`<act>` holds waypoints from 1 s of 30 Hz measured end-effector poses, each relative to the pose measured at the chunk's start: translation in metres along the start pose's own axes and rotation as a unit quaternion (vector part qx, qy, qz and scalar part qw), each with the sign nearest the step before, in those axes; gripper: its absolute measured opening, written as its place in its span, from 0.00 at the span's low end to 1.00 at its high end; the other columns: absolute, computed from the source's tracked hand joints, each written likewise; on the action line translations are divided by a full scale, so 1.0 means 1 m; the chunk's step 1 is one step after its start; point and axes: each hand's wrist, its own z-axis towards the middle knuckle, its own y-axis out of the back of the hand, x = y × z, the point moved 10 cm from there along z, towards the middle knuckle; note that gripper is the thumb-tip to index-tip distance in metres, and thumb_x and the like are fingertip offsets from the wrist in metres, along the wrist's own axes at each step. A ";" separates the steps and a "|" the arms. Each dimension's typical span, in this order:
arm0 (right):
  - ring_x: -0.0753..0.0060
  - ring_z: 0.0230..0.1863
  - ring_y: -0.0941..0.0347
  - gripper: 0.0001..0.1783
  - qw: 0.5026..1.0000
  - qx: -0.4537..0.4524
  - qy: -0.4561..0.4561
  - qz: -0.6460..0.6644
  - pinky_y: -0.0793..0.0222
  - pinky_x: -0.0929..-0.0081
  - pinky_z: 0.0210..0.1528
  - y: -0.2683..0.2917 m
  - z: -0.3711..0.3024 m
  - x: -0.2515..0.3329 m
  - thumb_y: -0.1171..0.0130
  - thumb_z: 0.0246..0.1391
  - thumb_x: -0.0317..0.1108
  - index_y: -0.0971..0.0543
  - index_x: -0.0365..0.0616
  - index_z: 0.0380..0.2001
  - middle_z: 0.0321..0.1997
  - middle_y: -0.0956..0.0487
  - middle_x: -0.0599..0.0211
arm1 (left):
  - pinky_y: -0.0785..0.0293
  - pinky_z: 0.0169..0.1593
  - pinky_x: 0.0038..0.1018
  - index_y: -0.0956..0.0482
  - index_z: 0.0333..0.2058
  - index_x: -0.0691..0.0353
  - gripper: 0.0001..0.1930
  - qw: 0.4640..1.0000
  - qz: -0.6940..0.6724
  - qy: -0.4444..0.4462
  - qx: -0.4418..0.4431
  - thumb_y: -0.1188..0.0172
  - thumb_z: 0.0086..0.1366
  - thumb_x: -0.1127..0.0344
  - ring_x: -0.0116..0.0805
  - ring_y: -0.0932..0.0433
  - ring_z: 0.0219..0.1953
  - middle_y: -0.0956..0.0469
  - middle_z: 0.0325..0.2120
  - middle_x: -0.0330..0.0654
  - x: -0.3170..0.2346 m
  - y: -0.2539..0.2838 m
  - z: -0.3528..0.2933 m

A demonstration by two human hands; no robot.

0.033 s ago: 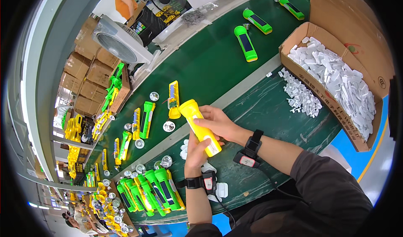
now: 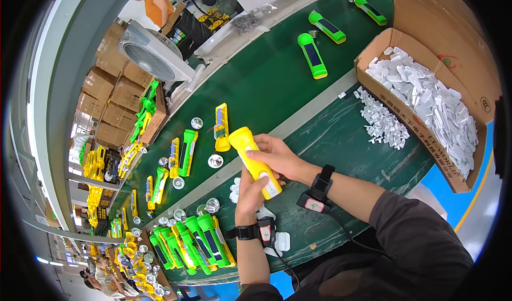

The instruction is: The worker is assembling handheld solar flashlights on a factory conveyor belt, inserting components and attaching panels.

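A yellow flashlight point(image 2: 257, 167) with a pale label on its side is held in both hands over the table, its wide head pointing up and to the left. My right hand point(image 2: 284, 158) wraps around it from the right, thumb laid across the barrel. Lower down, my left hand point(image 2: 249, 194) grips it near the tail end, with its thumb on the side. Just past the head lie an open yellow flashlight half point(image 2: 222, 127) with parts inside and a round shiny reflector point(image 2: 215, 161).
A row of green-and-yellow flashlights point(image 2: 205, 242) lies at the left. More green flashlights point(image 2: 312, 55) and loose halves sit on the green belt point(image 2: 250, 79). At the right stand a carton point(image 2: 368, 82) of white plastic pieces and a pile of small white parts point(image 2: 381, 119).
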 end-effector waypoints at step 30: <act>0.75 0.31 0.29 0.14 0.902 -0.270 0.294 -0.162 0.32 0.77 0.34 0.060 -0.018 0.069 0.55 0.62 0.36 0.32 0.36 0.42 0.37 0.28 0.61 | 0.44 0.50 0.51 0.35 0.44 0.71 0.31 0.652 0.674 -0.090 -0.336 0.50 0.58 0.43 0.59 0.37 0.47 0.35 0.42 0.60 -0.075 0.023 0.203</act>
